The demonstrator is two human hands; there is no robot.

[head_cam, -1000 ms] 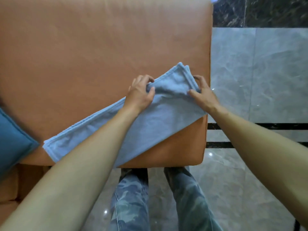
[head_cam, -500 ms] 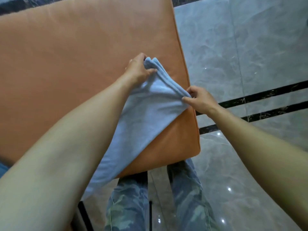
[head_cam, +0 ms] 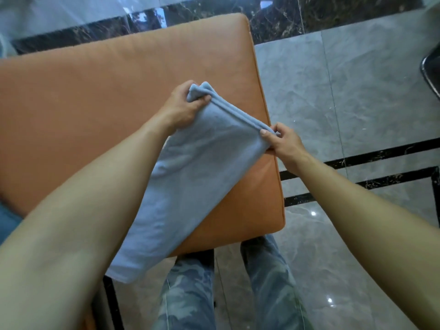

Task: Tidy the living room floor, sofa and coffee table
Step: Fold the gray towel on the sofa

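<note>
Head view, looking down on 2 bare forearms over an orange sofa seat (head_cam: 95, 103). The left hand (head_cam: 181, 108) closes its grip on the far corner of a folded light-blue cloth (head_cam: 197, 177): the thumb lies on the near face of the corner, the fingers are curled behind it, and 2 bunched layers stand up above the knuckles. The right hand (head_cam: 285, 144) takes the other corner in a pinching grip, thumb on top and curled fingers beneath, just beside the seat's right edge. Between the 2 grips the folded edge runs taut and straight, slanting from upper left to lower right, and shows as several stacked layers.

From that edge the cloth falls toward the viewer as 1 long band. It passes under the left forearm, crosses the right-hand part of the seat, and its lower end hangs past the seat's front edge. Whether the middle of the band rests on the seat or hangs clear of it cannot be told.

Grey marble floor (head_cam: 333, 103) lies to the right of the seat, crossed by 2 dark inlaid stripes (head_cam: 357, 160). The person's legs, in blue camouflage trousers (head_cam: 185, 296), stand at the seat's front edge. A blue cushion (head_cam: 7, 222) shows at the left border, partly hidden by the left forearm.
</note>
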